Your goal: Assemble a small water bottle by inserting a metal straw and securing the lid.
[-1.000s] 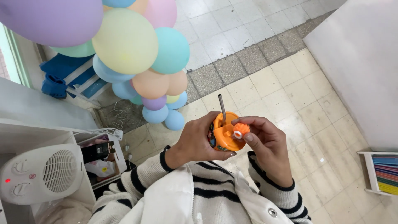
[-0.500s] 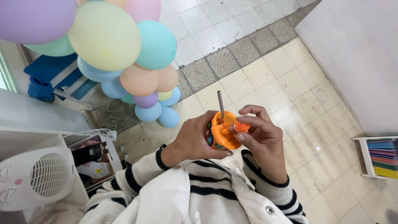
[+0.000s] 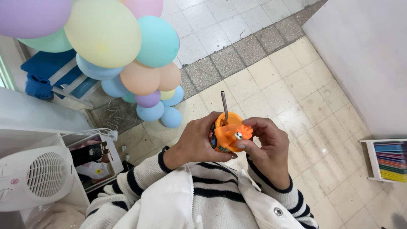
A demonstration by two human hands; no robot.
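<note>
While both hands (image 3: pixel 237 142) grip, orange cup (image 3: pixel 227 135) unmoved, balloons (image 3: pixel 127 55) shifted right

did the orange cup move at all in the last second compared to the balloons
Cannot tell: the orange cup sits equally close to the balloons throughout, gripped by both hands; the camera itself shifted.

Two hands show, the left hand (image 3: pixel 196 142) and the right hand (image 3: pixel 267 146), around one orange cup (image 3: pixel 227 136) with one metal straw (image 3: pixel 224 106). About a dozen pastel balloons (image 3: pixel 104 34) hang in one cluster. One white fan heater (image 3: pixel 36 178) and one rack of coloured sheets (image 3: pixel 390 161) stand at the sides.
</note>
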